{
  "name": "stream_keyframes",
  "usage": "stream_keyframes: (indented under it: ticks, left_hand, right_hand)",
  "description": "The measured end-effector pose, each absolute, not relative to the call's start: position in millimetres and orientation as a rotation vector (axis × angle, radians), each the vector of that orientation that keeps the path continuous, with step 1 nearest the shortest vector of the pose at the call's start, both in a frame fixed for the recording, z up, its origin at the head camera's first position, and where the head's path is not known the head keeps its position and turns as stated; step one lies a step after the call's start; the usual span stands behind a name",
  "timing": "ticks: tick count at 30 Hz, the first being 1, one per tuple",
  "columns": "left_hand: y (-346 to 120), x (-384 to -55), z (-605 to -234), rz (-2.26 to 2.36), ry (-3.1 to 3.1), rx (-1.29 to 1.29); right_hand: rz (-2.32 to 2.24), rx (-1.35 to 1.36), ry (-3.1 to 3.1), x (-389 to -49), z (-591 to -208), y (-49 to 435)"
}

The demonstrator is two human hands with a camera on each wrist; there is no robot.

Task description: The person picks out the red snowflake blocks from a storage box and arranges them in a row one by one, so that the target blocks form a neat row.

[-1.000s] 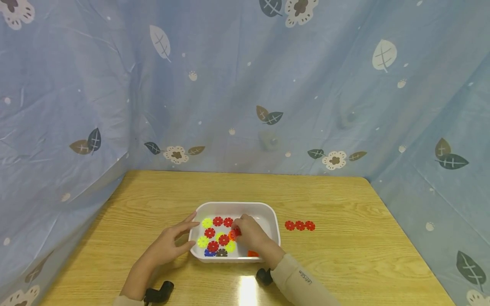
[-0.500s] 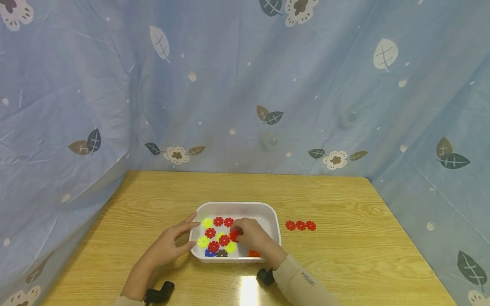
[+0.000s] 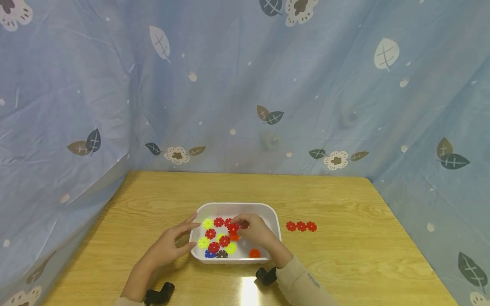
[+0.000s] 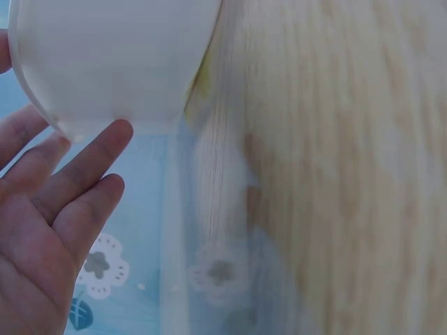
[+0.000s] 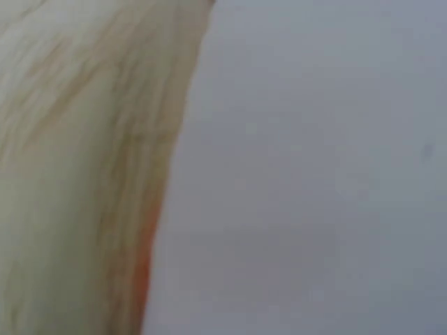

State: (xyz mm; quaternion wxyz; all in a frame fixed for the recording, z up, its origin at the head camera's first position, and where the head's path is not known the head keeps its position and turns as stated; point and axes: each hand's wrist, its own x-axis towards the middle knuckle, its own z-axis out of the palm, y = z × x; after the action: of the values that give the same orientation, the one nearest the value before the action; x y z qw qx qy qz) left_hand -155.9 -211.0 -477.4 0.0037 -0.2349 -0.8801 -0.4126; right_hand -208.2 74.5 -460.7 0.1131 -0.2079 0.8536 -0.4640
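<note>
We are working over notched red plastic discs [image 3: 224,241] in a white plastic tray [image 3: 245,208]
Three discs [image 3: 301,226] are already lying on the wooden surface [image 3: 344,250]; others are remaining inside; our left grip [image 3: 167,245] is resting unclenched; whether our right grip [image 3: 256,230] is pinching, we cannot tell.

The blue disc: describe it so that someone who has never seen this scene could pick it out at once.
On the wooden table, find the white tray. Inside, toward its near-left corner, the blue disc lies beside a dark disc. It is the only blue one visible.
</note>
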Motion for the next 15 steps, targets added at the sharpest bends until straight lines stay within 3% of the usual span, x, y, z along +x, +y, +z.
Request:
stream_keyframes:
  ticks: [15]
  left_hand:
    - [-212,-157,-479,-1.303,-2.765,-0.721]
  right_hand:
    - [-1.785,-0.509,2.283,-210,-446,109]
